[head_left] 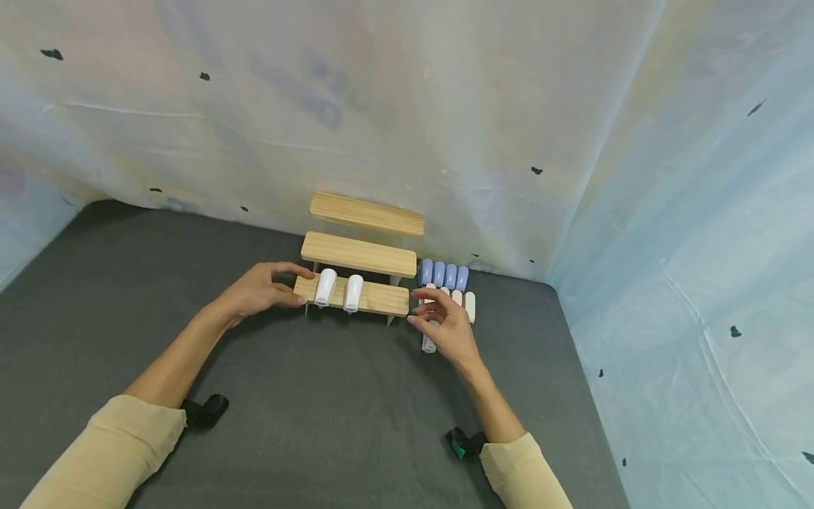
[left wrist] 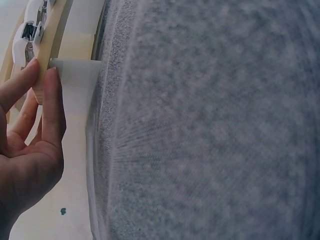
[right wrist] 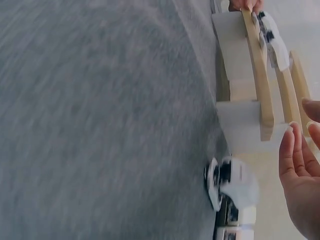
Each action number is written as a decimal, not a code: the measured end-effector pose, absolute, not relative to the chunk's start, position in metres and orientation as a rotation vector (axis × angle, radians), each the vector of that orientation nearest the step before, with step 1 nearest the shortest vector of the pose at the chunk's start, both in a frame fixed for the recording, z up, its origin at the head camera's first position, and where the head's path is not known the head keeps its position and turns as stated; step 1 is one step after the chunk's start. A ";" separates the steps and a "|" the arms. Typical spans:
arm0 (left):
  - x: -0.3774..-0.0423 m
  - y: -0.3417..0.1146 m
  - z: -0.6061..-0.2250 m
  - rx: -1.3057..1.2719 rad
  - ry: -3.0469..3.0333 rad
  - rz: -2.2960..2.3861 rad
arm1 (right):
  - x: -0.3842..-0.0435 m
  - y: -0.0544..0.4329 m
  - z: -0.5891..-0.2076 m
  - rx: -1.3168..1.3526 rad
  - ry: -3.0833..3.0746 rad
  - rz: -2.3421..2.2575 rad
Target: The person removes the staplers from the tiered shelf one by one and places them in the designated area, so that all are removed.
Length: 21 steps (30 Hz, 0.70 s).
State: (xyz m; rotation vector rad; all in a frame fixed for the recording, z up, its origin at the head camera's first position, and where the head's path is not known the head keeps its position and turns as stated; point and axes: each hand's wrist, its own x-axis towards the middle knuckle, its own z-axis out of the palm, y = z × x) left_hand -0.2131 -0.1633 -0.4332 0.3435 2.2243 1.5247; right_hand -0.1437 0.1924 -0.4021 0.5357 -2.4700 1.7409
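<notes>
A three-step wooden display shelf (head_left: 380, 300) stands on the dark cloth. Two small white stapler-like devices (head_left: 326, 288) sit on its lowest board, left of the middle. My left hand (head_left: 257, 293) pinches that board's left end between thumb and fingers; the left wrist view shows the fingertips against the wooden edge (left wrist: 44, 75). Just off the board's right end is my right hand (head_left: 448, 329), its fingers bent loosely with nothing between them. Beneath it lies another whitish device (head_left: 429, 345), partly hidden by the hand; the right wrist view shows this white device (right wrist: 240, 182) on the cloth.
Right of the shelf, several blue devices (head_left: 439, 273) stand in a row, with pink and cream ones (head_left: 470, 307) in front, partly behind my right hand. A pale curtain (head_left: 369, 127) hangs close behind. Dark grey cloth (head_left: 318, 410) covers the table in front.
</notes>
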 end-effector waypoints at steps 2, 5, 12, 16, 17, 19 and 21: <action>-0.213 -0.163 -0.434 0.343 2.219 1.528 | -0.145 0.188 -0.401 0.556 -2.473 1.744; -0.212 -0.163 -0.434 0.343 2.213 1.529 | -0.146 0.182 -0.400 0.576 -2.468 1.767; -0.212 -0.162 -0.432 0.339 2.225 1.520 | -0.152 0.170 -0.398 0.649 -2.429 1.806; -0.212 -0.162 -0.431 0.340 2.227 1.519 | -0.156 0.164 -0.399 0.700 -2.403 1.824; -0.211 -0.162 -0.431 0.338 2.225 1.521 | -0.156 0.162 -0.399 0.712 -2.399 1.829; -0.211 -0.162 -0.432 0.338 2.221 1.528 | -0.158 0.159 -0.399 0.731 -2.392 1.842; -0.211 -0.162 -0.433 0.336 2.212 1.534 | -0.158 0.156 -0.399 0.747 -2.391 1.850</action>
